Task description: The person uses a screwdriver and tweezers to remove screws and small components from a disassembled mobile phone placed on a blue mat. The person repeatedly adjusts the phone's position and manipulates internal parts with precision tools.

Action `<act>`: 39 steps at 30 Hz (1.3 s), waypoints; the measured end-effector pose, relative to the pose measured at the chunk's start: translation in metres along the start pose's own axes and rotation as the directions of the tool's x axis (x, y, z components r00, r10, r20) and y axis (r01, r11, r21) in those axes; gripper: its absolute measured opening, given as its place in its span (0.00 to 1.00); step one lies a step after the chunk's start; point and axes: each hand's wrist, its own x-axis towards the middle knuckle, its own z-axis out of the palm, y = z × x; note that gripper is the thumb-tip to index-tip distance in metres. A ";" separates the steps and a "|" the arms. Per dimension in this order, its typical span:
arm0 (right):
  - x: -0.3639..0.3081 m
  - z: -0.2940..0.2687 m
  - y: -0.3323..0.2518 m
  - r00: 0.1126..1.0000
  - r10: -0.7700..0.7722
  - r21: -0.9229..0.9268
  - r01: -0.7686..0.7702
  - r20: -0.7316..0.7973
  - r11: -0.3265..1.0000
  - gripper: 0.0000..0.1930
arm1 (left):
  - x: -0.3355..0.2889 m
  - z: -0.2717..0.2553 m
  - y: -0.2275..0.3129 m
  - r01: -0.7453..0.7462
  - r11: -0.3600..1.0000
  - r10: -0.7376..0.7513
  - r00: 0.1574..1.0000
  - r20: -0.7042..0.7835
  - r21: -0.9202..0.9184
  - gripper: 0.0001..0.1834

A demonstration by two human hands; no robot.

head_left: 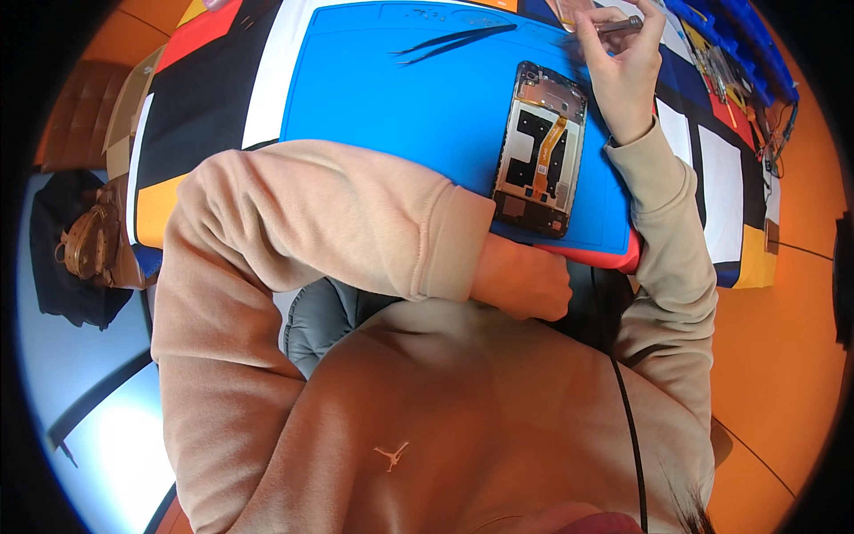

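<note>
My right hand (620, 76) is closed around a slim dark-handled screwdriver (620, 27) near the far right edge of a blue work mat (382, 98). The screwdriver's tip is too blurred to make out. Left of that wrist lies an opened phone (543, 151), its inner frame and orange ribbon cable showing. My left forearm crosses the mat's near side. Beyond its cuff my left hand (523, 280) is curled in at the near edge, below the phone; its fingers are mostly turned out of sight. Black tweezers (458, 40) rest on the mat, left of the phone's top.
Small dark bits (427, 15) lie at the mat's far edge. Blue trays (738, 44) and assorted tools (712, 71) stand at the far right on a colour-blocked cloth (200, 116). A black cable (627, 400) runs down in front of me. To the left is a brown bag (93, 236).
</note>
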 end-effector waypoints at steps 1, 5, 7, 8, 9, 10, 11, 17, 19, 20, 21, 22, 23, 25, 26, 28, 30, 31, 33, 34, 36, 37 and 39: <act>0.000 0.000 0.000 1.000 -0.010 0.000 0.010 0.010 1.000 0.17 | 0.000 0.001 0.000 0.000 1.000 0.000 1.000 -0.013 -0.021 0.08; 0.000 -0.002 0.011 0.970 0.187 0.101 -0.204 0.158 0.974 0.13 | 0.002 -0.002 -0.002 0.005 0.998 -0.007 0.999 -0.037 -0.058 0.09; 0.002 -0.002 0.020 0.935 0.250 0.255 -0.312 0.250 0.915 0.10 | 0.003 -0.005 -0.002 0.016 0.998 -0.018 1.000 -0.021 -0.065 0.10; 0.002 -0.002 0.025 0.939 0.254 0.318 -0.320 0.232 0.892 0.08 | 0.004 -0.007 -0.002 0.023 0.997 -0.023 1.000 0.004 -0.074 0.11; 0.003 -0.003 0.029 0.941 0.260 0.379 -0.326 0.214 0.866 0.07 | 0.004 -0.008 -0.002 0.031 0.996 -0.031 1.000 0.002 -0.078 0.11; 0.002 -0.004 0.032 0.943 0.267 0.439 -0.328 0.197 0.836 0.06 | 0.004 -0.009 -0.002 0.032 0.997 -0.031 0.999 0.010 -0.070 0.12; 0.002 -0.004 0.035 0.952 0.247 0.419 -0.302 0.182 0.856 0.08 | 0.004 -0.010 -0.002 0.034 0.998 -0.034 0.999 -0.009 -0.057 0.12; 0.000 -0.010 0.035 0.923 0.351 0.399 -0.385 0.157 0.832 0.17 | 0.002 -0.007 -0.002 0.036 0.998 -0.039 0.998 -0.058 -0.056 0.11; 0.000 -0.010 0.031 0.933 0.324 0.420 -0.360 0.159 0.833 0.20 | 0.002 -0.005 -0.002 0.037 0.999 -0.039 0.998 -0.057 -0.037 0.11; 0.000 -0.009 0.029 0.937 0.310 0.430 -0.348 0.159 0.833 0.22 | 0.002 -0.005 -0.001 0.038 0.999 -0.039 0.998 -0.042 -0.026 0.10; 0.000 -0.009 0.026 0.936 0.310 0.439 -0.352 0.167 0.827 0.23 | 0.002 -0.004 -0.001 0.040 0.999 -0.040 0.999 -0.033 -0.015 0.10; 0.001 -0.009 0.023 0.934 0.311 0.447 -0.356 0.174 0.820 0.24 | 0.002 -0.004 -0.001 0.039 0.999 -0.040 0.999 -0.027 -0.016 0.10; 0.001 -0.009 0.019 0.933 0.310 0.456 -0.359 0.181 0.814 0.25 | 0.002 -0.004 0.000 0.040 0.999 -0.040 0.999 -0.027 -0.017 0.10; 0.000 -0.009 0.010 0.940 0.260 0.461 -0.335 0.220 0.822 0.25 | 0.001 -0.004 0.000 0.035 0.999 -0.036 0.998 -0.051 -0.017 0.10; 0.000 -0.008 0.005 0.943 0.233 0.463 -0.322 0.239 0.826 0.25 | 0.001 -0.004 -0.001 0.030 0.999 -0.032 0.997 -0.076 -0.016 0.10; -0.003 -0.008 -0.004 0.930 0.284 0.411 -0.359 0.233 0.838 0.18 | 0.002 -0.004 0.000 0.029 0.999 -0.031 0.997 -0.076 -0.026 0.10; -0.006 -0.006 -0.012 0.915 0.306 0.307 -0.380 0.262 0.872 0.13 | 0.003 -0.004 0.001 0.035 0.998 -0.036 0.999 -0.027 -0.050 0.10; -0.007 -0.006 -0.015 0.918 0.296 0.382 -0.382 0.265 0.842 0.06 | 0.003 -0.003 0.001 0.038 0.998 -0.039 0.999 -0.018 -0.042 0.10; -0.007 -0.003 -0.018 0.940 0.286 0.292 -0.331 0.187 0.897 0.06 | 0.003 -0.003 0.001 0.043 0.999 -0.043 0.999 -0.007 -0.018 0.10; -0.007 -0.002 -0.019 0.950 0.276 0.245 -0.305 0.148 0.920 0.06 | 0.003 -0.002 0.001 0.037 0.999 -0.037 0.999 -0.005 -0.024 0.10; -0.008 -0.001 -0.019 0.948 0.290 0.252 -0.315 0.133 0.915 0.05 | 0.003 -0.001 0.001 0.029 0.999 -0.030 0.999 -0.018 -0.034 0.10; -0.008 -0.001 -0.019 0.947 0.296 0.244 -0.318 0.122 0.916 0.05 | 0.003 -0.001 0.001 0.021 1.000 -0.021 0.999 -0.034 -0.014 0.10; -0.008 -0.001 -0.018 0.955 0.269 0.238 -0.292 0.124 0.926 0.04 | 0.001 -0.002 0.001 0.012 0.999 -0.009 0.995 -0.097 0.037 0.10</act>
